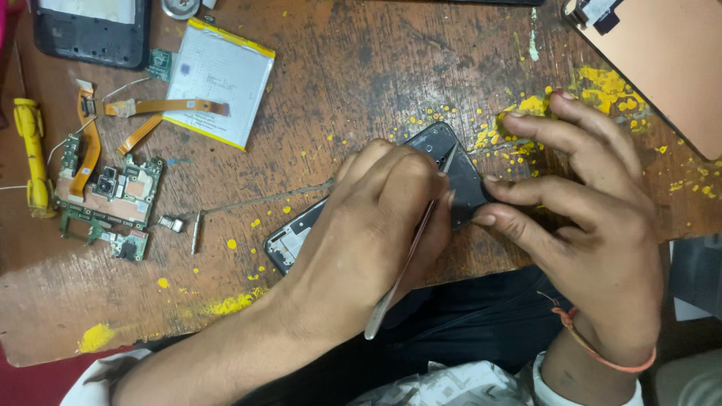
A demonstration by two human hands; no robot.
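Left hand [376,225] is curled tight around slim metal tweezers [410,259], tips angled up onto the dark phone frame [451,169], which lies slantwise near the table's front edge. Right hand [587,203] is half open, fingertips pressing the frame's right end, an orange thread around the wrist. The wooden table [361,68] is scuffed, worn and flecked with yellow paint, with a bare stretch above the frame. Off to the left, well apart: a flat white battery [218,79] edged in yellow, orange ribbon cables [162,107], a green circuit board [113,199], and a yellow tool [31,150] by the left edge. A peach-coloured panel [669,60] fills the top right corner.
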